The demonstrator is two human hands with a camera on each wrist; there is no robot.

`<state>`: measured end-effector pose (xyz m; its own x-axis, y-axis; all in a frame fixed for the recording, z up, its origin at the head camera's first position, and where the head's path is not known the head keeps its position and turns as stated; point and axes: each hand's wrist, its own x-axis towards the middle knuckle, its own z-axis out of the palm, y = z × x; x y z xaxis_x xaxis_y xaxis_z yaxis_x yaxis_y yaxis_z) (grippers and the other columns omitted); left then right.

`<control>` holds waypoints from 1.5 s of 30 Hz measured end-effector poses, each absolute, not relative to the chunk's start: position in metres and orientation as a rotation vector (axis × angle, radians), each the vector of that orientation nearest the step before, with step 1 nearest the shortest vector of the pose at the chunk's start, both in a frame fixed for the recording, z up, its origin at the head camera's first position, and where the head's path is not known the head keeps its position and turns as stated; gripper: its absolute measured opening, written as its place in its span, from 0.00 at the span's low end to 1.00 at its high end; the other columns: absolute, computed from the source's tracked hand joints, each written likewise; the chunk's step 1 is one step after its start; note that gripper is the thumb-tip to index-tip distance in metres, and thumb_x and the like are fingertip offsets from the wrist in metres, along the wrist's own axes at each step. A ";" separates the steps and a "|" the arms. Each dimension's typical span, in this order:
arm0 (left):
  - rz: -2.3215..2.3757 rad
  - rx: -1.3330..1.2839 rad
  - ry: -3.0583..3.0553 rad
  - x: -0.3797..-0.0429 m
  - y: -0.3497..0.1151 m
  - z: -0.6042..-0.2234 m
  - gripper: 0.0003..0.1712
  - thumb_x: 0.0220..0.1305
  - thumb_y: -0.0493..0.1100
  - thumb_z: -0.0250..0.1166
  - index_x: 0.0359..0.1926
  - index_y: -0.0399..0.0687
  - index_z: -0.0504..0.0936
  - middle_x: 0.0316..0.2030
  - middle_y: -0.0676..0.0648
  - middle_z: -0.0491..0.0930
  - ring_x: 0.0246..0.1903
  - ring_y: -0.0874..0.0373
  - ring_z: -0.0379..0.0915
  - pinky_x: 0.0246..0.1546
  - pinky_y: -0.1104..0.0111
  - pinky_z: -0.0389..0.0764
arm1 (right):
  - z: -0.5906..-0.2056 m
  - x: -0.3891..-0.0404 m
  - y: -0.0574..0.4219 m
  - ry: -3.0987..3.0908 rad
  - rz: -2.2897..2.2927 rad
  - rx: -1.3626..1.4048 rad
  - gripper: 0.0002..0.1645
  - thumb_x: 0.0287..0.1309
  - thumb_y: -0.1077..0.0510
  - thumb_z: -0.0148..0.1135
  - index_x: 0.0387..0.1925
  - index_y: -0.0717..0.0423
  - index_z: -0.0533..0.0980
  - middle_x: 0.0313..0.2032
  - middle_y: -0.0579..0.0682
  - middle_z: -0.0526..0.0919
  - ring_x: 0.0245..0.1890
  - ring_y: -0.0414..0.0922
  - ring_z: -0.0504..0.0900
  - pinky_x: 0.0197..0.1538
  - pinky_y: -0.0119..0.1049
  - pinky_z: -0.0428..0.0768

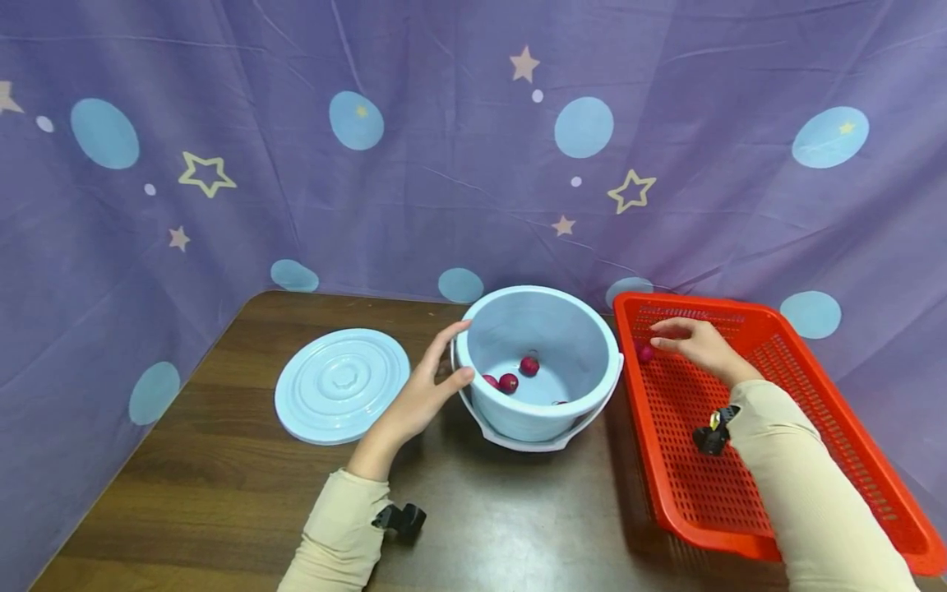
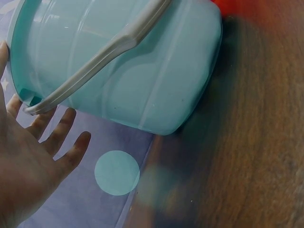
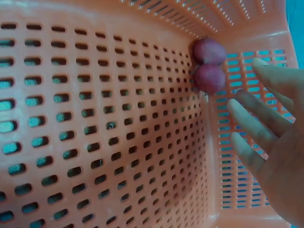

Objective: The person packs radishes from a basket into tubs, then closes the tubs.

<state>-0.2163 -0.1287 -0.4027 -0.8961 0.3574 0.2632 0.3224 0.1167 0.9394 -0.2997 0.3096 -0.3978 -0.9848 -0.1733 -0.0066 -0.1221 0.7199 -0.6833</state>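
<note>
A light blue bucket stands upright on the table with several small red onions at its bottom. My left hand rests at the bucket's left rim, thumb toward the near side; in the left wrist view its fingers spread beside the handle. To the right, my right hand reaches into a red plastic basket with nothing in its grasp. Two red onions lie together in a corner of the basket in the right wrist view, just beyond the fingertips.
A round light blue lid lies flat on the wooden table, left of the bucket. The basket stands close to the bucket's right side. Behind the table hangs a purple curtain with stars and dots.
</note>
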 end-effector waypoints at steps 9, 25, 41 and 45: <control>1.942 0.719 2.330 -0.217 -0.129 -0.404 0.38 0.70 0.57 0.61 0.75 0.63 0.57 0.72 0.46 0.55 0.58 0.43 0.66 0.57 0.50 0.69 | -0.411 -0.304 0.312 2.789 -1.122 -0.229 0.25 0.64 0.59 0.64 0.55 0.75 0.74 0.45 0.68 0.83 0.39 0.49 0.80 0.40 0.34 0.76; 1.951 0.706 2.324 -0.218 -0.129 -0.401 0.39 0.69 0.59 0.61 0.75 0.63 0.57 0.72 0.45 0.56 0.58 0.42 0.66 0.56 0.50 0.70 | -0.416 -0.308 0.303 2.862 -1.035 -0.297 0.20 0.61 0.63 0.65 0.50 0.75 0.77 0.37 0.66 0.84 0.34 0.49 0.80 0.39 0.35 0.76; 1.963 0.729 2.317 -0.218 -0.128 -0.402 0.40 0.69 0.60 0.61 0.75 0.60 0.57 0.72 0.43 0.56 0.58 0.42 0.67 0.57 0.50 0.70 | -0.419 -0.308 0.303 2.897 -0.974 -0.309 0.19 0.60 0.62 0.67 0.49 0.71 0.79 0.36 0.61 0.84 0.34 0.51 0.78 0.39 0.40 0.76; 1.966 0.724 2.315 -0.218 -0.128 -0.403 0.39 0.69 0.59 0.61 0.75 0.60 0.57 0.72 0.44 0.56 0.58 0.42 0.66 0.57 0.50 0.70 | -0.407 -0.305 0.304 2.905 -0.983 -0.321 0.20 0.61 0.61 0.67 0.50 0.71 0.79 0.40 0.63 0.84 0.37 0.52 0.79 0.41 0.40 0.76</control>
<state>-0.2179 -0.1281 -0.4028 -0.8922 0.3562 0.2778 0.3319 0.0997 0.9380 -0.3051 0.3043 -0.4072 -0.9766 -0.2146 0.0113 -0.1774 0.7754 -0.6060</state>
